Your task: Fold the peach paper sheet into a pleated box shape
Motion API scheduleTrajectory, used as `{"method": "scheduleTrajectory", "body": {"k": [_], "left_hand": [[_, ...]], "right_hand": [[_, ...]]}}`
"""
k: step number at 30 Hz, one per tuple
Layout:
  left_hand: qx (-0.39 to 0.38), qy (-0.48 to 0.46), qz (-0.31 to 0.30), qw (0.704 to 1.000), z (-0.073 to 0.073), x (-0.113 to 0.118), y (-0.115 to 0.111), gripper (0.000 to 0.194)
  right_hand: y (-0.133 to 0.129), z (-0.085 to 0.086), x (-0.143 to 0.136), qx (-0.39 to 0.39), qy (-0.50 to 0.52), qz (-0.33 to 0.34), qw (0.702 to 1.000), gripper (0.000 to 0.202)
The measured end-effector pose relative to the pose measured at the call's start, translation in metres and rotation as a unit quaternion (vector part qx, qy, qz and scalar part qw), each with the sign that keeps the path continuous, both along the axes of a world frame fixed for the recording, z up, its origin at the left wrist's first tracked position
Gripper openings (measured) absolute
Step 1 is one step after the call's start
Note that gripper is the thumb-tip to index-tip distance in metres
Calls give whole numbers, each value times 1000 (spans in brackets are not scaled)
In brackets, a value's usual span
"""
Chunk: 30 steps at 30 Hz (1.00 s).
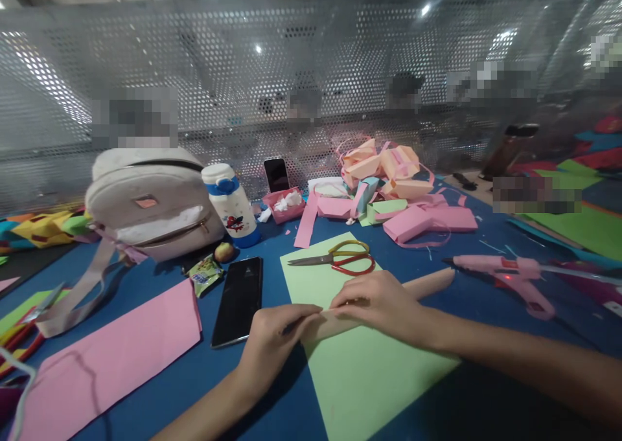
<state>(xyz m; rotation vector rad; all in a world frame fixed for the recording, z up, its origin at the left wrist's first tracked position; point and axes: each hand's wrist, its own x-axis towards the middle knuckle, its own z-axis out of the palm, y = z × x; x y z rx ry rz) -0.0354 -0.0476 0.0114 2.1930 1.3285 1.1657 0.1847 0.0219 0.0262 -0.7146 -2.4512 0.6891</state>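
Observation:
Both of my hands are on a narrow folded strip of peach paper [430, 284], which lies slantwise over a light green sheet [374, 376]. My left hand [279, 331] grips its left end, thumb and fingers pressed together. Close beside it, my right hand [376, 302] has its fingers curled over the middle of the strip. The strip's right end sticks out past the right hand. Just beyond my hands, scissors [335, 258] with red and yellow handles rest shut on the green sheet. The undersides of my fingers are hidden.
Left of my hands are a black phone [238, 302], pink paper [121, 357], a snack wrapper [206, 274], a bottle [230, 204] and a white backpack [150, 201]. A pink glue gun [510, 269] with a cord lies right. Folded paper pieces [408, 224] pile up before the perforated metal screen [330, 46].

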Motion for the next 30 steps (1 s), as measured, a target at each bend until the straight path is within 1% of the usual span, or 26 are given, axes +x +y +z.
{"method": "scheduleTrajectory", "body": {"k": [2, 6, 8, 12, 16, 22, 25, 27, 30], "left_hand": [[-28, -12, 10, 999, 1, 1, 0, 20], [-109, -80, 65, 989, -2, 2, 1, 18], [-127, -101, 81, 983, -4, 1, 2, 19], [-133, -103, 73, 983, -5, -1, 2, 19], [-128, -98, 55, 985, 1, -1, 0, 22], [-129, -76, 27, 988, 6, 2, -2, 22], [-121, -68, 28, 990, 11, 2, -2, 21], [-118, -65, 29, 991, 16, -1, 0, 21], [-125, -56, 23, 990, 25, -6, 2, 22]], "right_hand": [[-1, 4, -6, -10, -4, 1, 1000, 10], [-1, 10, -10, -17, 0, -16, 1000, 12], [-2, 12, -9, -21, 1, -26, 999, 12], [-2, 12, -6, -33, 8, -42, 999, 11], [-1, 12, -5, -35, 19, -39, 998, 10], [-6, 13, -7, -28, 15, -30, 999, 10], [-7, 14, 1, -41, 14, -41, 998, 10], [-5, 16, 13, -59, 7, -70, 996, 10], [-3, 21, 40, -88, -31, -125, 988, 11]]}}
